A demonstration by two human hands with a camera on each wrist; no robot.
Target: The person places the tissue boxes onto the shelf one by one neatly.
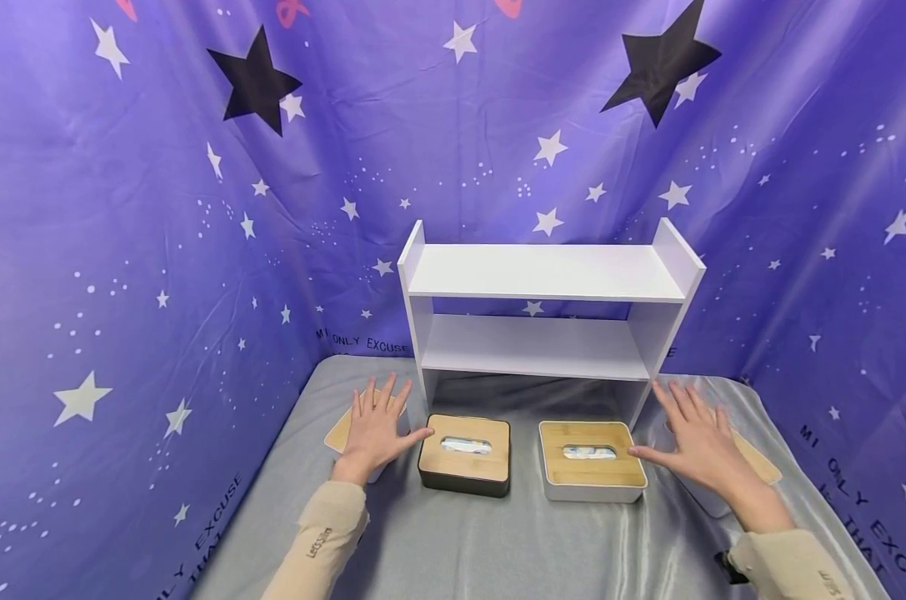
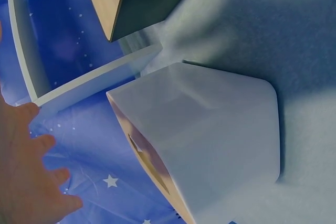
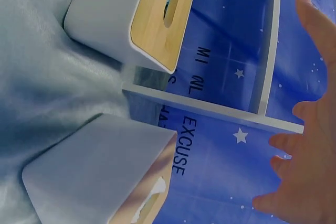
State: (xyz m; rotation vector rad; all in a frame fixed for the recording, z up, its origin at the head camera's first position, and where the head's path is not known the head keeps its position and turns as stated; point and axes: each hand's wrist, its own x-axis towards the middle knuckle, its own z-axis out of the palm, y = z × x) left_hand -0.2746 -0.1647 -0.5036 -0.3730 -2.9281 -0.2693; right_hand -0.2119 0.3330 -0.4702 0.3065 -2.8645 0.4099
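My left hand (image 1: 378, 423) is spread flat with straight fingers over a white tissue box with a bamboo lid (image 1: 342, 431) at the far left. In the left wrist view the fingers (image 2: 29, 169) stay clear of that box (image 2: 210, 140). My right hand (image 1: 693, 437) is spread the same way over a matching white box (image 1: 756, 462) at the far right. The right wrist view shows a gap between its fingers (image 3: 304, 156) and that box (image 3: 94, 177). Between my hands lie a black box with a bamboo lid (image 1: 465, 455) and another white box (image 1: 591, 471).
A white two-tier shelf (image 1: 546, 287) stands at the back centre on the grey cloth-covered table (image 1: 483, 550). Purple star-printed fabric (image 1: 122, 250) closes off the back and both sides. The shelf's boards hold nothing.
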